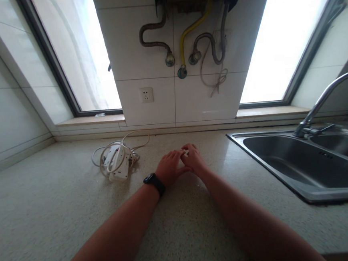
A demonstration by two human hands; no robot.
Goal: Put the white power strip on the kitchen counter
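My left hand [170,167] and my right hand [193,159] rest together on the speckled countertop [47,205], fingertips meeting. Between the fingers a small white object [184,152] shows; it is too small to tell what it is or which hand grips it. A black watch [154,183] sits on my left wrist. A white power strip [118,162] with its coiled cord lies on the counter to the left of my left hand, apart from it.
A stainless steel sink [300,164] with a tap [319,105] is set into the counter at the right. The tiled wall behind carries a socket [146,95] and several hoses [184,37]. Windows flank it, with sills at counter height.
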